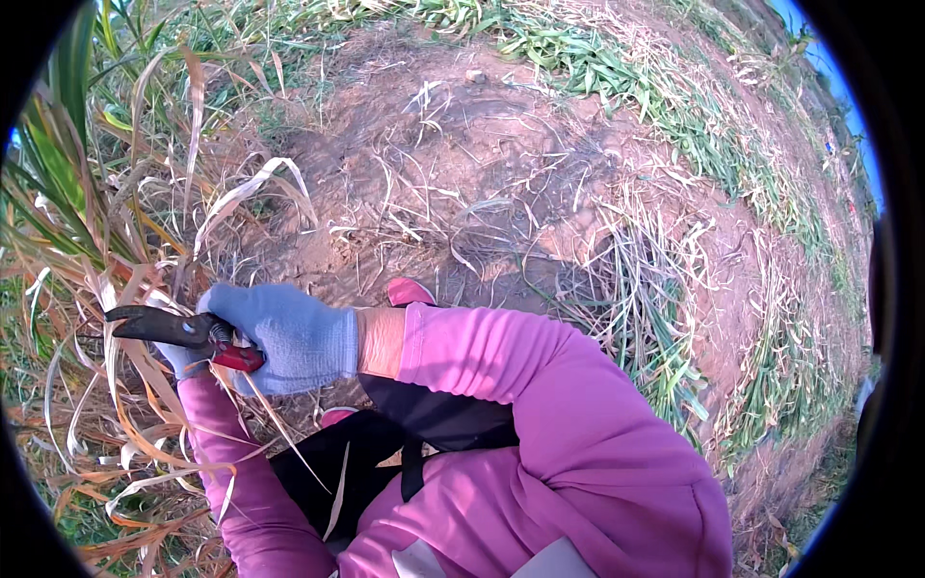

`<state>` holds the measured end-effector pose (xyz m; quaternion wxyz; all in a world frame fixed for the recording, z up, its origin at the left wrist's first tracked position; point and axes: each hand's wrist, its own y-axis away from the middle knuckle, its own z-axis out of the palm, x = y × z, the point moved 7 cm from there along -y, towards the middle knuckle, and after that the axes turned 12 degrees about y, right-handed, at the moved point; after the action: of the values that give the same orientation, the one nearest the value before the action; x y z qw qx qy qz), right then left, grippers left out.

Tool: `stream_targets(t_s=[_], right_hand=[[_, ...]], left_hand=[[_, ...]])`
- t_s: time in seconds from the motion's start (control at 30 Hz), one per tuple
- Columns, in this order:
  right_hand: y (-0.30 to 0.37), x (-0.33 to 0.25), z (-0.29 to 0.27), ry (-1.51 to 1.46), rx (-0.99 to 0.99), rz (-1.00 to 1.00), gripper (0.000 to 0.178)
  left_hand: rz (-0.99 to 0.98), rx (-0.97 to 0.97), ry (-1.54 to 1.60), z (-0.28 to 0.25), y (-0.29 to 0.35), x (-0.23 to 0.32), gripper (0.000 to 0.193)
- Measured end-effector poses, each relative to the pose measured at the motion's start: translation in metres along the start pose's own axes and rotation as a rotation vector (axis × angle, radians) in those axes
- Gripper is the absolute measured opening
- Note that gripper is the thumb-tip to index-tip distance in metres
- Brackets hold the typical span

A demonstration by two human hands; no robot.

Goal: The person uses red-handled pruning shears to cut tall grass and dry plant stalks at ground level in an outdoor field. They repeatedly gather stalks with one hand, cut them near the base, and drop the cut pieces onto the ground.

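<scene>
My right hand (pixel 294 339), in a light blue knit glove, is closed around the red handle of a pair of pruning shears (pixel 173 328). Their dark blades point left into a clump of tall plants (pixel 72 183) with green and dried leaves. Just below the blades a bit of my left hand (pixel 185 360) shows, also gloved. It lies among the dry leaves (pixel 125 385), mostly covered by the shears and right hand, so its fingers are hidden. Dry strips of leaf hang across my left forearm.
Cut leafy stalks (pixel 641 299) lie in a heap on the bare soil (pixel 462 125) to the right. A long row of cut green stalks (pixel 617 82) curves along the far side. My pink shoe (pixel 409 291) stands on the soil beyond my right forearm.
</scene>
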<state>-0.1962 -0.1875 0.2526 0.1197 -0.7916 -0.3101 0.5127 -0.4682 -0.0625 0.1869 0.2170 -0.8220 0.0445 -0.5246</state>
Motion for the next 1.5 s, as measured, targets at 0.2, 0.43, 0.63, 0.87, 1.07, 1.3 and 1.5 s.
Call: stream_targets(t_s=[0.2, 0.43, 0.63, 0.87, 1.07, 1.3, 1.5], right_hand=[[0.04, -0.054, -0.024, 0.305, 0.027, -0.156, 0.042], [0.131, -0.005, -0.145, 0.894, 0.023, 0.301, 0.054], [0.326, 0.069, -0.178, 0.222, -0.131, 1.049, 0.082], [0.35, 0.094, -0.149, -0.066, -0.122, 0.984, 0.078], [0.373, 0.115, -0.144, -0.353, 0.095, 0.999, 0.062], [0.401, 0.098, -0.17, -0.124, 0.264, 1.173, 0.065], [0.452, 0.08, -0.212, 0.042, 0.472, 1.345, 0.055]], left_hand=[[0.427, -0.758, -0.281, 0.167, 0.05, 0.117, 0.012], [0.997, -1.303, -0.514, 0.32, 0.169, 0.192, 0.008], [1.336, -1.101, -0.437, 0.358, 0.228, 0.242, 0.008], [1.249, -0.992, -0.441, 0.397, 0.225, 0.243, 0.013], [1.249, -0.996, -0.442, 0.42, 0.231, 0.246, 0.016], [1.237, -1.121, -0.406, 0.446, 0.249, 0.26, 0.034], [1.103, -1.232, -0.286, 0.433, 0.245, 0.264, 0.078]])
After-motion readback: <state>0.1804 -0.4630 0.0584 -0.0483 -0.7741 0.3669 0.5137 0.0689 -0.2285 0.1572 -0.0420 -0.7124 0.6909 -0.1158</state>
